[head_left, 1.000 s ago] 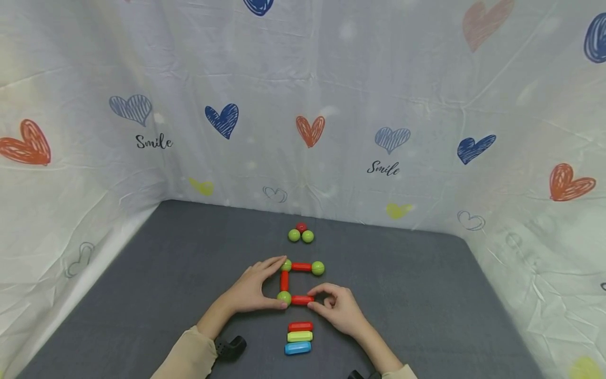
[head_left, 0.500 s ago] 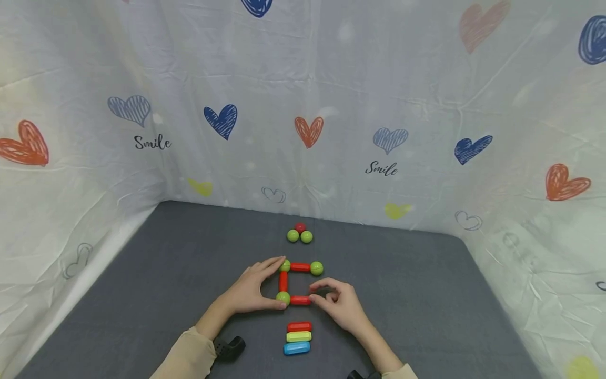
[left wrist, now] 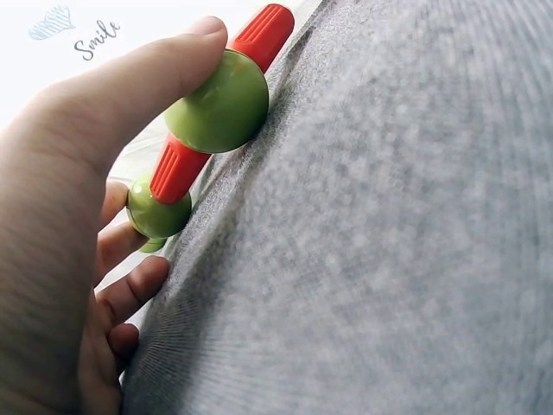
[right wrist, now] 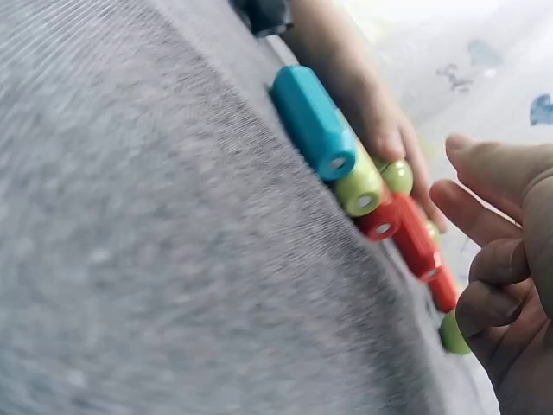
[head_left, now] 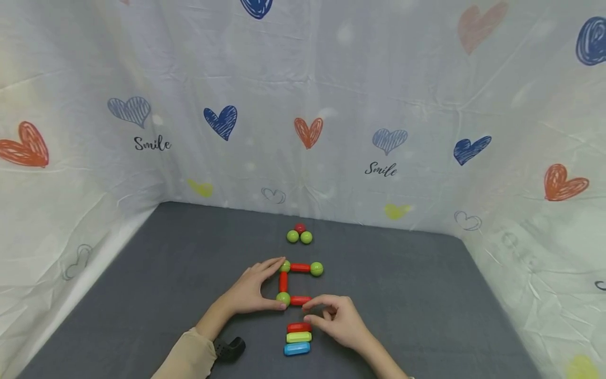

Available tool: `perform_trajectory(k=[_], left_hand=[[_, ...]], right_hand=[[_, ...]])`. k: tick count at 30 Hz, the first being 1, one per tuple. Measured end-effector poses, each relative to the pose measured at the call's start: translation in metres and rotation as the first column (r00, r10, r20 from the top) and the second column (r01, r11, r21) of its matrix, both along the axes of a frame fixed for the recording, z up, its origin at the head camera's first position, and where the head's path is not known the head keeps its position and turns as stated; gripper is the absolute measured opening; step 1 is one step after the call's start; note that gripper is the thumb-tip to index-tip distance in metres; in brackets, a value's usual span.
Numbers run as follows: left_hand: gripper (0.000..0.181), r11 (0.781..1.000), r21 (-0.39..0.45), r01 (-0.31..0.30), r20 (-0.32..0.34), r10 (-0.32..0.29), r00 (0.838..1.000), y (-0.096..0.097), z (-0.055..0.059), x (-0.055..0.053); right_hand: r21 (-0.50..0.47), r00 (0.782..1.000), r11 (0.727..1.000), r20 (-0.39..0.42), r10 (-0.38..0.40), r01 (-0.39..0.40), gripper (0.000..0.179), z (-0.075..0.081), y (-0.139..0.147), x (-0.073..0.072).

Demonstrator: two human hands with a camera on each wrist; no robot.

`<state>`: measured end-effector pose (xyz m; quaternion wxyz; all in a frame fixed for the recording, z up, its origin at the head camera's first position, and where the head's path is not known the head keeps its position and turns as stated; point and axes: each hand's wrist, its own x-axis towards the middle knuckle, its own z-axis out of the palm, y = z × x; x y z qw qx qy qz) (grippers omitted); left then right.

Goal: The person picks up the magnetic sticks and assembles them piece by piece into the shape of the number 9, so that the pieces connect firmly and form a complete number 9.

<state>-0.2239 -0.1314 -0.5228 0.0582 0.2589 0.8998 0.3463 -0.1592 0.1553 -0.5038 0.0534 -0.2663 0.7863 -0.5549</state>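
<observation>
Green balls and red magnetic rods make a C-shaped frame on the grey cloth in the head view. My left hand (head_left: 253, 288) holds its left side, thumb on the near green ball (head_left: 283, 299) and fingers at the far green ball (head_left: 284, 266). Between those balls runs one red rod (head_left: 283, 282); the near arm is another red rod (head_left: 300, 300), with no ball showing at its right end. My right hand (head_left: 342, 321) holds nothing, thumb and index finger apart, above the right end of a loose red rod (head_left: 298, 327).
Beside that loose rod lie a yellow rod (head_left: 299, 337) and a blue rod (head_left: 296, 348). Behind the frame, a red ball (head_left: 300, 228) sits with two loose green balls (head_left: 306, 238). A white heart-printed curtain (head_left: 265, 158) surrounds the back and sides.
My right hand has let go of the near arm's red rod and moved toward me, down to the loose rods. My left hand has stayed on the frame.
</observation>
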Motion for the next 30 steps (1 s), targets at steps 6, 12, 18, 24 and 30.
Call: perform_trajectory(k=[6,12,18,24,30], left_hand=[[0.111,1.0,-0.004,0.002,-0.002,-0.002,1.0,0.0,-0.001,-0.001],[0.111,1.0,0.002,0.002,0.009,-0.002,1.0,0.0,-0.001,-0.001],[0.111,1.0,0.004,0.008,0.014,-0.008,1.0,-0.001,0.0,0.0],[0.111,1.0,0.003,0.011,0.016,-0.011,1.0,-0.001,0.001,0.0],[0.111,1.0,0.007,0.005,0.017,-0.005,1.0,-0.001,0.0,0.0]], right_hand=[[-0.007,1.0,1.0,-0.018,-0.006,0.006,0.021,-0.004,0.0,-0.003],[0.041,0.996,0.995,-0.035,-0.087,0.088,0.024,0.005,0.007,-0.025],[0.039,0.994,0.993,-0.036,-0.107,0.109,0.026,0.009,0.008,-0.041],[0.034,0.997,0.999,-0.069,0.037,-0.035,0.017,-0.002,0.004,-0.028],[0.054,0.99,0.992,-0.078,0.118,-0.114,0.01,-0.011,0.001,-0.017]])
